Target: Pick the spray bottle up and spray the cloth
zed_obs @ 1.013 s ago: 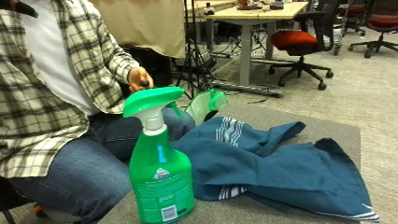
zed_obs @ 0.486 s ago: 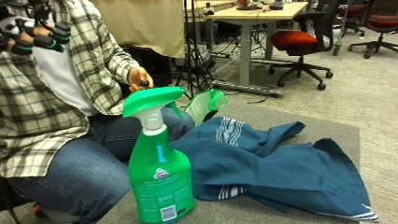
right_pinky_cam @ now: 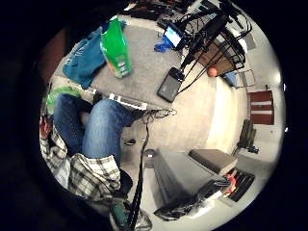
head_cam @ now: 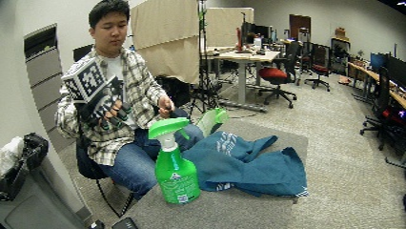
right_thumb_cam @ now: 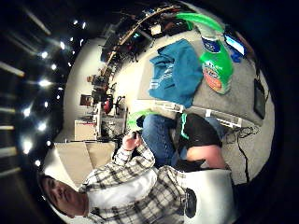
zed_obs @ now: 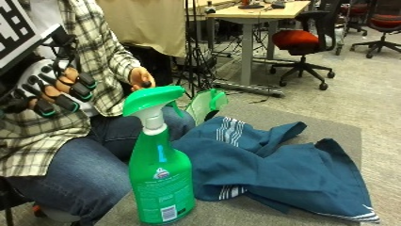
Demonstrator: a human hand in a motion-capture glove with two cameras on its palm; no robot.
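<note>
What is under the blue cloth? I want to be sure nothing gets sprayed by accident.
The blue cloth lies crumpled on the grey table. Its folds hide anything beneath.

The spray bottle (zed_obs: pixel 162 179) is glossy green plastic, see-through enough to show the liquid, with a smooth opaque green trigger head on a white plastic neck and a printed paper or film label low on its body. The cloth (zed_obs: pixel 276 169) is matt teal woven fabric with white stripes near its hems, soft and creased. The tabletop (zed_obs: pixel 351 136) has a grey, matt, felt-like covering with a fine rough texture. The gloved right hand (zed_obs: pixel 53 89) wears black fabric with smooth black caps, edged green, on its fingertips. The person's shirt (zed_obs: pixel 100 52) is soft plaid cloth; the trousers (zed_obs: pixel 81 165) are blue denim.
</note>
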